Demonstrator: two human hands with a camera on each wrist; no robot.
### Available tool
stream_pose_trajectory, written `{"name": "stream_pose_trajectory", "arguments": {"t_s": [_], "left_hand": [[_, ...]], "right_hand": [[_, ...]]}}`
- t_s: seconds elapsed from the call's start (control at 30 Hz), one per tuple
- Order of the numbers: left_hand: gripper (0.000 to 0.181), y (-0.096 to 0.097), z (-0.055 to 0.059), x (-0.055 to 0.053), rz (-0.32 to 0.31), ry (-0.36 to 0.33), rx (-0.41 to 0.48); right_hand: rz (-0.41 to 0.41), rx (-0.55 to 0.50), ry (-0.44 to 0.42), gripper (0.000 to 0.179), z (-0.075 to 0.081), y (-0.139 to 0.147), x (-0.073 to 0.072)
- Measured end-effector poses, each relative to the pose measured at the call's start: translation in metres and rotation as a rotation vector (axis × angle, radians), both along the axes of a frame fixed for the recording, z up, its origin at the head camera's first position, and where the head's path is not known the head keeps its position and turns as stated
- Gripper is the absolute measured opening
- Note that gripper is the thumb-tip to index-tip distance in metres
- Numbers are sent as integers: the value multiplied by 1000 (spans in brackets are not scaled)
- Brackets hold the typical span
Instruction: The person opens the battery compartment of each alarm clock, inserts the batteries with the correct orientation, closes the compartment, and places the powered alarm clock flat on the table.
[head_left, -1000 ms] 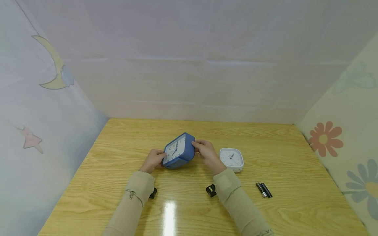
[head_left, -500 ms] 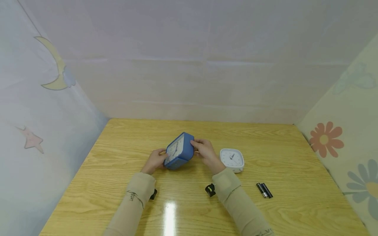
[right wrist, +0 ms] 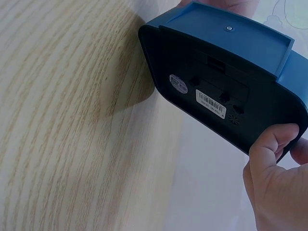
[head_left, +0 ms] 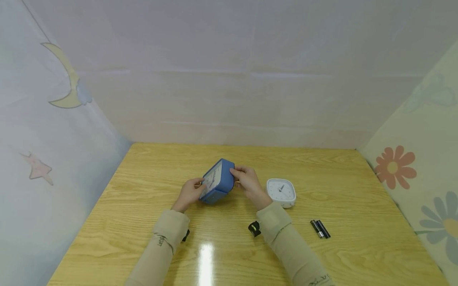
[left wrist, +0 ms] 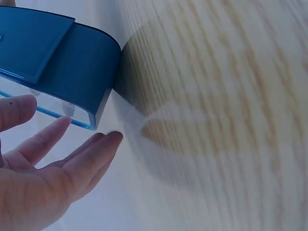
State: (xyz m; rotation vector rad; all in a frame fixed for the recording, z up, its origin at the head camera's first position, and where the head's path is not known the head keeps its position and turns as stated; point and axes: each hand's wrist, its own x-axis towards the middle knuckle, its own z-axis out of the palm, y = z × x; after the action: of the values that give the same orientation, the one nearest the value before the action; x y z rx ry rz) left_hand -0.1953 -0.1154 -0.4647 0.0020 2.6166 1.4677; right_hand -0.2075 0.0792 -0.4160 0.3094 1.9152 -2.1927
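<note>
A blue alarm clock (head_left: 224, 180) with a white face is tilted up from the table, its face turned towards my left hand. My right hand (head_left: 249, 184) pinches its right edge between thumb and fingers; the right wrist view shows the fingertips on the black back (right wrist: 190, 77), which carries a barcode label (right wrist: 210, 104). My left hand (head_left: 189, 194) is at the clock's face. In the left wrist view its fingers (left wrist: 91, 159) are spread and loosely extended beside the clear front; whether a fingertip touches it, I cannot tell.
A white alarm clock (head_left: 280, 192) lies face up to the right of my right hand. Two dark batteries (head_left: 320, 229) lie side by side farther right on the wooden table (head_left: 358, 190). Printed cloth walls (head_left: 229, 107) stand around the table's back and sides.
My left hand has loosened from the clock's lower left edge, its fingers now in front of the face. The clock has turned slightly, showing less of its face. The right hand keeps its grip.
</note>
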Motion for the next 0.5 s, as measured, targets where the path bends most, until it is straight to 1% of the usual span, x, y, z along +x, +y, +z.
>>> {"name": "stream_pose_trajectory", "arguments": {"t_s": [0.13,0.27,0.37,0.5], "left_hand": [[35,0,2,2,-7,46,-25],[33,2,3,2,-23,150,-28],[29,5,6,4,-38,240,-8],[19,10,16,8,-31,314,51]], "right_hand": [[1,15,8,23,2,0,1],[3,29,15,24,3,-1,2],[1,32,14,25,4,-1,2],[-2,34,17,27,4,-2,2]]}}
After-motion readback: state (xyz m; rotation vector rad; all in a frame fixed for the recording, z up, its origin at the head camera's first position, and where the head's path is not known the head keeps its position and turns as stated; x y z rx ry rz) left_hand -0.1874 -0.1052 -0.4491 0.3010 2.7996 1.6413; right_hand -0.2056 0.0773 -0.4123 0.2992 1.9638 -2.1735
